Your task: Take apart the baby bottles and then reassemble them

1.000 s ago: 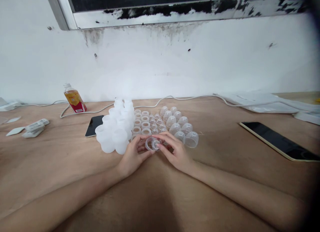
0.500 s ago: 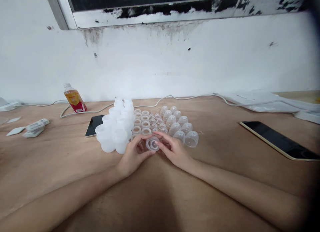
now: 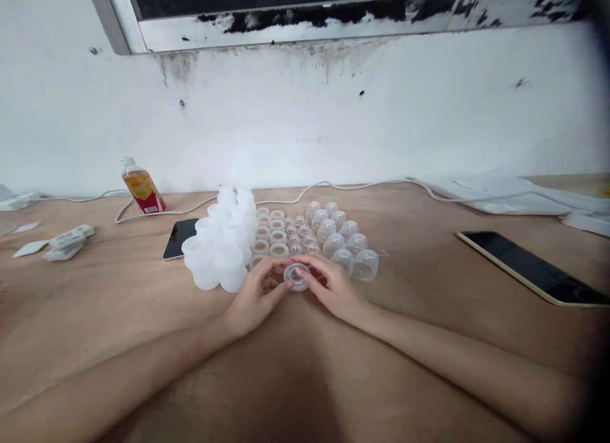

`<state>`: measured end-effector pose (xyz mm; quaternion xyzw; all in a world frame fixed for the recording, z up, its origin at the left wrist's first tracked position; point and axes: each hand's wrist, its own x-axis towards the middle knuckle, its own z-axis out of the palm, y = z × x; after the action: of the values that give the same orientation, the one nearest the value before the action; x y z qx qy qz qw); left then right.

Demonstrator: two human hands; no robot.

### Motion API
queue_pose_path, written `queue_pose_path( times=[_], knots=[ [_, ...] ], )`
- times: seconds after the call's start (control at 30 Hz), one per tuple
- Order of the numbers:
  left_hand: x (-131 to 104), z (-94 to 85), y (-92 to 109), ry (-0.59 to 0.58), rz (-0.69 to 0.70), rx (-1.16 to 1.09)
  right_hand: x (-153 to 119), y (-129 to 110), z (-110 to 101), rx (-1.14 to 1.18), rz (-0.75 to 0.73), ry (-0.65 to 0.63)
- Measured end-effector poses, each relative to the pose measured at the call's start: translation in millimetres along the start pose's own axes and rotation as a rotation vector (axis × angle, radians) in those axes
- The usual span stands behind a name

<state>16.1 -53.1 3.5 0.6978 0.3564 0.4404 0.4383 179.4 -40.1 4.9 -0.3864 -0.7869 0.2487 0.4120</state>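
A clear ring [image 3: 295,281], with a smaller round part at its middle, sits between both hands, well in front of the back edge of the bench [image 3: 419,252]; whether it touches the wood I cannot tell. The left hand [image 3: 255,297] grips its left rim between thumb and fingers; the right hand [image 3: 336,292] has its thumb on the middle part and its fingers curled about the far side. Toward the bench's back edge, just beyond the hands, stand white cups [image 3: 216,246], pale rings [image 3: 278,237], small clear nipples [image 3: 299,222] and clear domes [image 3: 366,265], grouped from left to right.
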Motion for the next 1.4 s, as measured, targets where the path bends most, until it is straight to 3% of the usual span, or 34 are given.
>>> queue_pose_path(
  times=[0.47,1.4],
  knots=[
    [0.1,-0.7,-0.9,0.035,-0.07,-0.014,-0.5,-2.7,1.6,-0.053,0.027,-0.126],
    [0.0,4.7,-5.4,0.053,-0.071,0.081,-6.0,-1.5,9.0,-0.215,-0.147,-0.1]
  ],
)
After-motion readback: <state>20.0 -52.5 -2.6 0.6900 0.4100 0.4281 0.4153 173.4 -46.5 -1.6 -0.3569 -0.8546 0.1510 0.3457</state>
